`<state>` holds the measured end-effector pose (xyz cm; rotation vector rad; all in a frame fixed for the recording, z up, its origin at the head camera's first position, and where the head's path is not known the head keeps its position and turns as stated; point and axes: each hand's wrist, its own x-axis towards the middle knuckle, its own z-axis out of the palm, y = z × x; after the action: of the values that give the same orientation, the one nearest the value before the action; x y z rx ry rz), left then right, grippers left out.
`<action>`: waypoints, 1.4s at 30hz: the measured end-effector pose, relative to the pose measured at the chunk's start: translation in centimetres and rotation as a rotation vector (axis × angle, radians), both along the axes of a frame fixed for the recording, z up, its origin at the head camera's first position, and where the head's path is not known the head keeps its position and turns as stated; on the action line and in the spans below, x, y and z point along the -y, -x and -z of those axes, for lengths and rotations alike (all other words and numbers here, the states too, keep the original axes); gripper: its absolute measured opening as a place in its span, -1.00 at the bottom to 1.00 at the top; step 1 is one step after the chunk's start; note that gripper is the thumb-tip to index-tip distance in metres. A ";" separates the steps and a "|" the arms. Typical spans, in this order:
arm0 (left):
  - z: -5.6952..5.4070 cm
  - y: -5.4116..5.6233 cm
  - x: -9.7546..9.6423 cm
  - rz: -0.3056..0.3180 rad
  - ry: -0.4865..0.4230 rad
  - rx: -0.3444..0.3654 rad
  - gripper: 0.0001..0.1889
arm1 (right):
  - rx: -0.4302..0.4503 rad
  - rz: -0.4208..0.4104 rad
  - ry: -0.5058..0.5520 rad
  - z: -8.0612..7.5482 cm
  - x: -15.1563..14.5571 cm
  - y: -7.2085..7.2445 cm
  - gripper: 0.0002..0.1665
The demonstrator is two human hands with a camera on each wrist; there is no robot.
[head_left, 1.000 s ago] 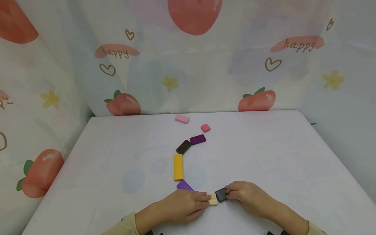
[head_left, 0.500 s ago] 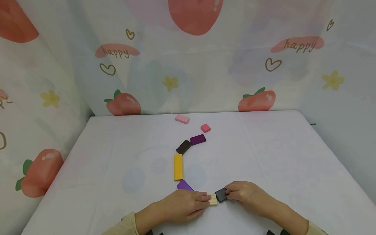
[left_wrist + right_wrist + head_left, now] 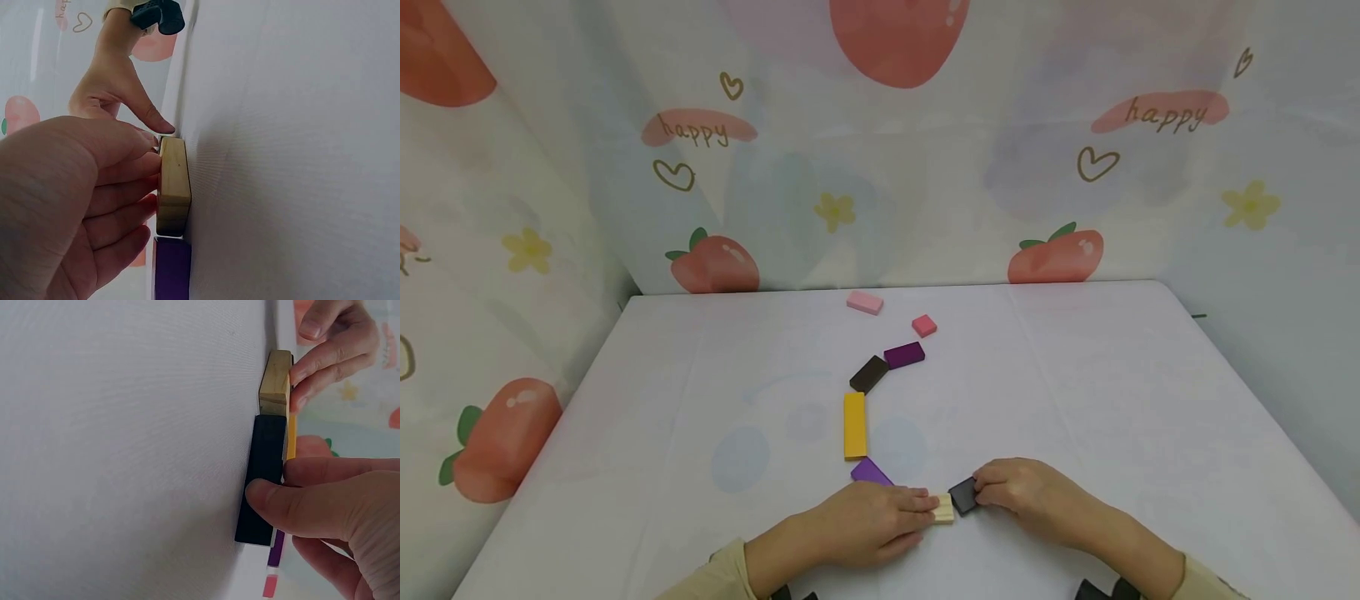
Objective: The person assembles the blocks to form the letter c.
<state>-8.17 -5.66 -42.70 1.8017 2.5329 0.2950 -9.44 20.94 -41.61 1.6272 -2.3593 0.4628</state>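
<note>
Low in the head view, my left hand lies with nearly straight fingers on a pale wooden block. The left wrist view shows the fingertips on one face of this wooden block. My right hand pinches a dark grey block between thumb and fingers, its near end at the wooden block's end. In the right wrist view my thumb lies against the broad side of the dark block. A purple block, partly hidden by the left hand, adjoins the wooden one.
From the purple block a curved row runs away from me: a yellow block, a dark brown block and a dark purple block. Farther back lie a small coral-pink block and a light pink block. A printed curtain hangs behind the white table.
</note>
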 end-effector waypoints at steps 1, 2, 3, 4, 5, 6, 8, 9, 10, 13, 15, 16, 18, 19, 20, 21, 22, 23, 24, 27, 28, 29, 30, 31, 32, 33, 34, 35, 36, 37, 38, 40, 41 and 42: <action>0.0 0.0 0.0 0.000 -0.003 0.000 -0.69 | 0.028 0.013 -0.009 -0.1 0.0 0.0 -0.75; 0.0 0.0 0.0 -0.001 -0.005 0.001 -0.69 | 0.063 0.028 -0.016 -0.2 0.1 0.0 -0.77; -0.1 0.0 0.0 -0.001 -0.007 0.005 -0.68 | 0.105 0.044 -0.023 -0.3 0.1 0.0 -0.78; -0.1 0.1 0.0 -0.002 -0.009 0.008 -0.68 | 0.148 0.063 -0.028 -0.4 0.2 0.0 -0.80; -0.2 0.1 0.0 -0.004 -0.012 0.018 -0.68 | 0.190 0.080 -0.027 -0.5 0.3 0.0 -0.83; -0.3 0.1 0.0 -0.006 -0.015 0.028 -0.68 | 0.230 0.094 -0.025 -0.6 0.3 0.1 -0.85; -0.4 0.1 0.0 -0.011 -0.022 0.053 -0.68 | 0.301 0.121 -0.012 -0.7 0.5 0.2 -0.91; -0.4 0.2 0.1 -0.013 -0.027 0.066 -0.68 | 0.334 0.133 -0.007 -0.7 0.6 0.2 -0.94; -0.5 0.2 0.1 -0.019 -0.034 0.080 -0.67 | 0.357 0.142 0.001 -0.8 0.6 0.3 -0.97; -0.5 0.4 0.2 -0.038 -0.067 0.114 -0.66 | 0.393 0.151 0.039 -0.9 0.7 0.5 -0.98; -0.5 0.6 0.3 -0.054 -0.092 0.134 -0.65 | 0.394 0.152 0.065 -0.9 0.7 0.8 -0.97; -0.5 0.8 0.3 -0.063 -0.104 0.138 -0.65 | 0.387 0.151 0.080 -1.0 0.7 1.0 -0.98; -0.6 1.2 0.4 -0.084 -0.124 0.154 -0.64 | 0.386 0.162 0.097 -1.1 0.8 1.5 -0.96; -0.6 1.5 0.5 -0.100 -0.129 0.162 -0.64 | 0.382 0.174 0.101 -1.1 0.9 1.8 -0.95; -0.7 1.9 0.5 -0.117 -0.136 0.167 -0.63 | 0.382 0.192 0.101 -1.1 1.0 2.2 -0.94; -0.8 2.2 0.6 -0.134 -0.142 0.163 -0.63 | 0.381 0.210 0.101 -1.2 1.1 2.5 -0.92; -0.9 2.6 0.6 -0.150 -0.148 0.160 -0.63 | 0.377 0.226 0.101 -1.2 1.2 2.9 -0.91; -1.0 3.0 0.7 -0.168 -0.154 0.160 -0.63 | 0.373 0.241 0.100 -1.3 1.3 3.2 -0.89; -1.1 3.3 0.8 -0.183 -0.156 0.151 -0.63 | 0.366 0.253 0.098 -1.3 1.4 3.5 -0.87; -1.4 4.5 1.1 -0.221 -0.159 0.136 -0.63 | 0.342 0.266 0.111 -1.4 1.7 4.4 -0.85; -1.4 4.9 1.2 -0.235 -0.156 0.138 -0.62 | 0.335 0.268 0.114 -1.5 1.9 4.7 -0.84; -1.5 5.2 1.4 -0.251 -0.147 0.142 -0.61 | 0.331 0.270 0.118 -1.5 2.0 5.0 -0.83; -1.5 5.6 1.5 -0.269 -0.140 0.146 -0.60 | 0.329 0.275 0.120 -1.5 2.2 5.3 -0.82; -1.5 6.0 1.7 -0.288 -0.137 0.151 -0.60 | 0.329 0.285 0.122 -1.5 2.3 5.6 -0.81; -1.5 6.4 1.8 -0.308 -0.131 0.149 -0.59 | 0.330 0.292 0.126 -1.5 2.5 6.0 -0.79; -1.4 6.8 1.9 -0.325 -0.132 0.149 -0.59 | 0.329 0.303 0.124 -1.5 2.6 6.4 -0.78; -1.3 7.2 2.0 -0.342 -0.134 0.149 -0.59 | 0.327 0.315 0.121 -1.5 2.8 6.9 -0.77; -1.2 7.6 2.1 -0.360 -0.136 0.146 -0.59 | 0.327 0.323 0.125 -1.4 3.0 7.4 -0.76; -1.0 7.9 2.1 -0.375 -0.143 0.144 -0.59 | 0.326 0.331 0.125 -1.4 3.2 7.8 -0.75; -0.9 8.2 2.2 -0.387 -0.148 0.142 -0.59 | 0.325 0.334 0.129 -1.4 3.5 8.3 -0.75; -0.7 8.5 2.2 -0.398 -0.154 0.143 -0.59 | 0.323 0.332 0.131 -1.3 3.8 8.8 -0.75; -0.4 9.0 2.1 -0.418 -0.159 0.142 -0.59 | 0.321 0.337 0.127 -1.1 4.4 9.7 -0.75; -0.3 9.3 2.1 -0.427 -0.161 0.142 -0.59 | 0.323 0.341 0.126 -1.1 4.8 10.0 -0.75; -0.2 9.5 2.1 -0.433 -0.163 0.140 -0.59 | 0.327 0.344 0.121 -1.0 5.1 10.5 -0.74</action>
<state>-17.65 -7.74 -42.51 1.1966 2.8396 0.6264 -19.91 15.82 -40.62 1.1299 -2.7097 0.8303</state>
